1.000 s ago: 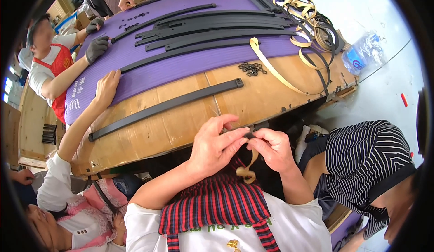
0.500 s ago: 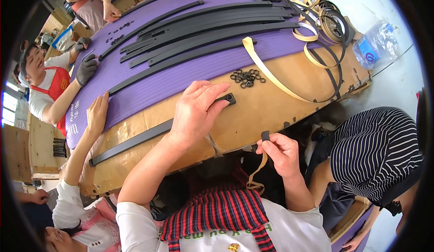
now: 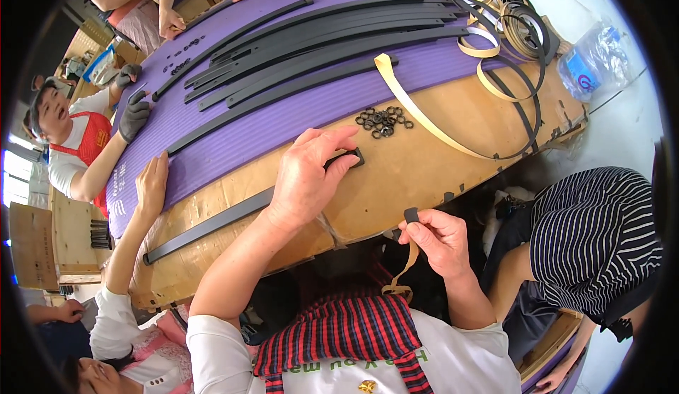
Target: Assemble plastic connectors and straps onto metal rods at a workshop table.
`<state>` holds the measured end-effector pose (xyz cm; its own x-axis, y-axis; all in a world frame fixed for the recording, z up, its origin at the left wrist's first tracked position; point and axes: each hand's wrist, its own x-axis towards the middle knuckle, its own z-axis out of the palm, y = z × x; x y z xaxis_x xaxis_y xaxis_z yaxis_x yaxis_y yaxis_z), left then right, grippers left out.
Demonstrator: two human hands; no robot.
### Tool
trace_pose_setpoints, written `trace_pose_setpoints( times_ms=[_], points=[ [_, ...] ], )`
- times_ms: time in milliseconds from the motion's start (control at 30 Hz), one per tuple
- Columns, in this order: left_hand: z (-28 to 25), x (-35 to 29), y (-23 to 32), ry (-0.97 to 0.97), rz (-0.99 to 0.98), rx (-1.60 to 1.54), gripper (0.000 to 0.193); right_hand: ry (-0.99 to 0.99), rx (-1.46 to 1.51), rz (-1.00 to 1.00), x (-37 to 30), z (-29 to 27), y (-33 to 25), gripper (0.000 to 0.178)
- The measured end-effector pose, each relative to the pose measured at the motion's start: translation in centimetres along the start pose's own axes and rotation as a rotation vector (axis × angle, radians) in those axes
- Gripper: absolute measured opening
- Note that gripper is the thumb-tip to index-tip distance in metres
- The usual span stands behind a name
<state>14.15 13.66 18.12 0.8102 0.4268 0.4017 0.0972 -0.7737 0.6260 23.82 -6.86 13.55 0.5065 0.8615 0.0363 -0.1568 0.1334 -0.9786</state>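
A long dark grey bar [image 3: 209, 228] lies along the near edge of the cardboard-covered table. My left hand [image 3: 305, 178] is over its right end, thumb and fingers apart and curved. The bar's black end shows between them; whether the fingers touch it I cannot tell. At the table's front edge, my right hand [image 3: 440, 240] pinches a strip of tape [image 3: 411, 215], its tip black. The strip's tan tail [image 3: 410, 256] hangs below the fingers and curls toward my striped apron. Beyond my left hand sits a heap of small black rings [image 3: 382, 121].
Several dark bars [image 3: 318, 37] lie on a purple mat [image 3: 276, 122]. Loops of tan and black tape [image 3: 488, 47] pile up at the far right, by a clear plastic bottle [image 3: 587, 68]. Co-workers sit close on both sides; a gloved hand [image 3: 134, 114] is at the mat's left edge.
The view has shifted slightly. My hands keep nearly the same places, and the tape stays in my right hand. Across the table, a co-worker's hand has come onto the far bar.
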Motion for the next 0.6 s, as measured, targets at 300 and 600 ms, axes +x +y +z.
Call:
trace_pose_setpoints(
  times_ms=[300,600],
  points=[
    [0.0,0.0,0.0,0.005,0.005,-0.018,0.037,0.003,0.001,-0.002,0.1,0.0,0.0,0.014],
    [-0.8,-0.6,1.0,0.228,0.090,0.092,0.038,0.028,-0.003,-0.011,-0.2,0.3,-0.7,0.015]
  ],
)
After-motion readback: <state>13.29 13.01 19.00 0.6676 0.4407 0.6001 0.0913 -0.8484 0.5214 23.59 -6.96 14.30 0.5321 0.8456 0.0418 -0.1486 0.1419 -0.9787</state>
